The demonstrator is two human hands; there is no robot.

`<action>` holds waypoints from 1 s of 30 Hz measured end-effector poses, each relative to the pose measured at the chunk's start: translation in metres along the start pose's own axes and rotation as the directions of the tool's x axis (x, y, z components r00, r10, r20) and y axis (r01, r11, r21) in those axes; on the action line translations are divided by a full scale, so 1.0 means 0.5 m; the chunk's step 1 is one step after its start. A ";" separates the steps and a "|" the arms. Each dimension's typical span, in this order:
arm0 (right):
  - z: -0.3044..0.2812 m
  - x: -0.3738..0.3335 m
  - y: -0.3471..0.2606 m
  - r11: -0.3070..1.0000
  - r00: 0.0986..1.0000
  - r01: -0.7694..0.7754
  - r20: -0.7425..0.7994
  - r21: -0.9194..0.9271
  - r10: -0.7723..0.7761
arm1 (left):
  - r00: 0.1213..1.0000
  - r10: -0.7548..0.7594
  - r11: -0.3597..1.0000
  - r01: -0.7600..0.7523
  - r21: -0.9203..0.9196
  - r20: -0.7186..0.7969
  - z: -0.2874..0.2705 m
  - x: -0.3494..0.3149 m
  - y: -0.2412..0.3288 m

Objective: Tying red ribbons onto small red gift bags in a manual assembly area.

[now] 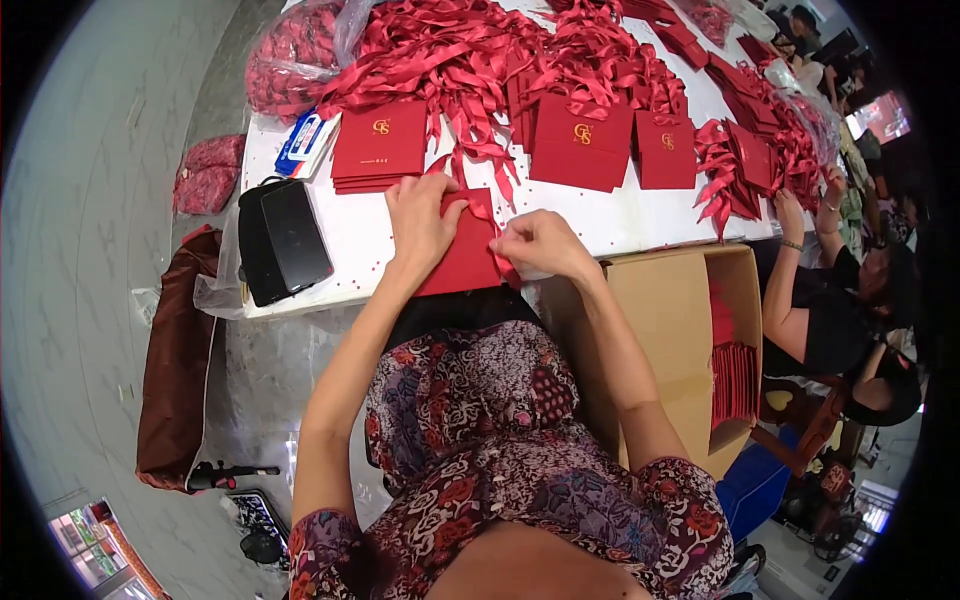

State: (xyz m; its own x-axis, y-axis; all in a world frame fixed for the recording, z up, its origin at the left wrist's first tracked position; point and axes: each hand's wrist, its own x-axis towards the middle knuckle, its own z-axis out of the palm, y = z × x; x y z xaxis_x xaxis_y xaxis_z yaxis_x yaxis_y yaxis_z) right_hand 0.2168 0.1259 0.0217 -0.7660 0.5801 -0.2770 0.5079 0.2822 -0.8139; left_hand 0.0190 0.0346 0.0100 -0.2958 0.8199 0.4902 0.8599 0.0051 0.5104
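A plain red paper bag (462, 250) lies flat at the table's near edge, in front of my body. My left hand (424, 222) bends over its upper left part, fingers curled at the top edge and thumb resting on the face. A glossy red ribbon (482, 208) runs from the top of the bag down its right side. At that side my right hand (546, 245) is closed in a pinch on the ribbon; the fingertips partly hide what they grip. Just beyond my left hand sits a stack of red bags (378, 142) with gold print.
A black phone (295, 236) and a wipes pack (304, 145) lie left. Ribboned bag stacks (580, 145) and a ribbon heap (440, 50) fill the far side. A cardboard box (655, 330) holding red bags stands right, near another person's arm (790, 275).
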 end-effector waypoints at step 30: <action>0.149 0.017 -0.067 0.836 0.788 0.540 -0.289 -0.101 -0.544 | 0.751 -0.376 0.271 0.649 -0.710 0.543 -0.056 -0.105 -0.032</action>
State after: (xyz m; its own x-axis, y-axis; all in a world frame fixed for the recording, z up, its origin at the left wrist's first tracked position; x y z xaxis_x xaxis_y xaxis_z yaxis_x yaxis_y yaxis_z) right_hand 0.1640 0.0645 0.0084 -0.7660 0.5245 0.3718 0.0511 0.6262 -0.7780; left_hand 0.0093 -0.0247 -0.0042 -0.3199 0.9244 -0.2075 -0.2545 0.1271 0.9587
